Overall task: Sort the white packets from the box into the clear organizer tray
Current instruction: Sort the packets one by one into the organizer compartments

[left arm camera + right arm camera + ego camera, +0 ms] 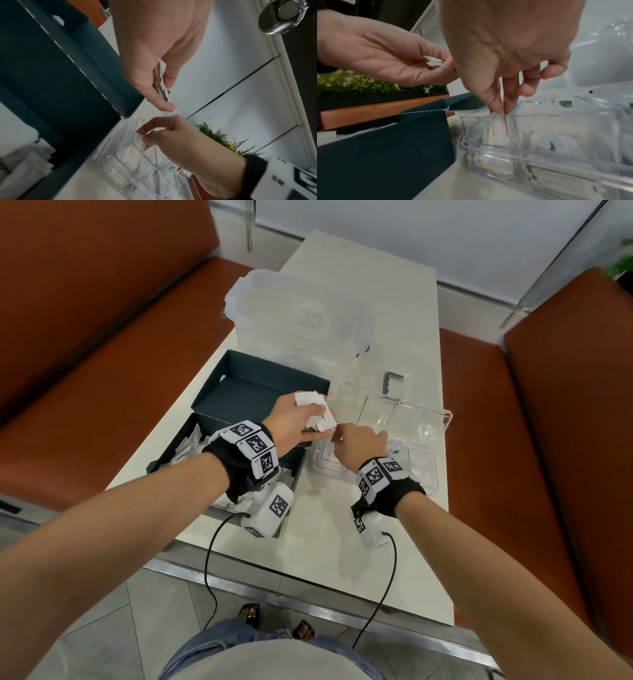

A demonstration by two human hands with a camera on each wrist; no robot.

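Note:
My left hand (318,424) grips a bundle of white packets (317,410) above the right edge of the dark teal box (239,402). More packets lie in the box's near half (191,445). Just right of it, my right hand (342,440) pinches one white packet (494,129) with red print between thumb and forefinger (496,106). That packet stands upright in the near-left compartment of the clear organizer tray (505,148). Other compartments hold white packets (556,143). The left wrist view shows the bundle (160,81) edge-on in my left hand (164,93).
The tray's clear lid (418,419) lies open behind it. A large clear storage tub (298,316) stands at the table's far end, and a small metal bracket (390,383) is beside it. Orange benches (102,337) flank the white table (325,525).

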